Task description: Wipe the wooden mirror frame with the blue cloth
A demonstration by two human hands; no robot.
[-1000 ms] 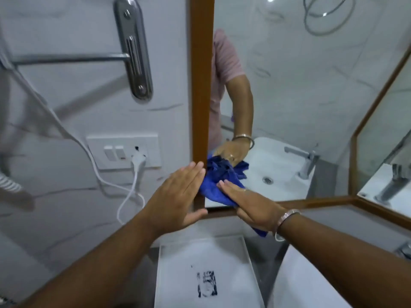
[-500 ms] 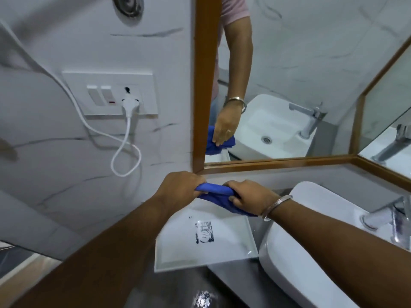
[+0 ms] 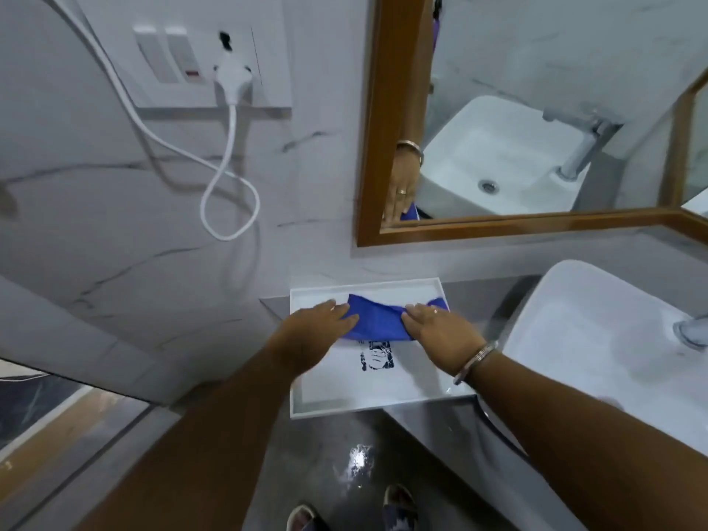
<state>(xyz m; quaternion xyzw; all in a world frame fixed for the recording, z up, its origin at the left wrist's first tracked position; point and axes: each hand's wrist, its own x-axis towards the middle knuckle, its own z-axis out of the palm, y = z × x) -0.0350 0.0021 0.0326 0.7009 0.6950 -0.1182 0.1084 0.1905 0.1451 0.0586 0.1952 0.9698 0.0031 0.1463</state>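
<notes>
Both hands (image 3: 318, 327) (image 3: 440, 331) flat on blue cloth (image 3: 377, 320), tray (image 3: 383, 400) print illegible

Bare wall (image 3: 325, 185) separates mirror frame (image 3: 369, 120) from dangling cord (image 3: 230, 155).

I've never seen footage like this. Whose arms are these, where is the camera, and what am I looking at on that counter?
There is no machine here: a person wears a wide-angle camera on the head, looking forward and down, so the two arms reaching in are their own. The single current picture shows a bathroom. The left hand and the right hand both press flat on a blue cloth, which lies spread in a white tray on the grey counter. The right wrist wears a metal bangle. Beside the tray sits a white basin. Above hangs a mirror with a wooden frame; the cloth is not touching it. On the wall to the left, a white plug with a looping cord sits in a socket.
</notes>
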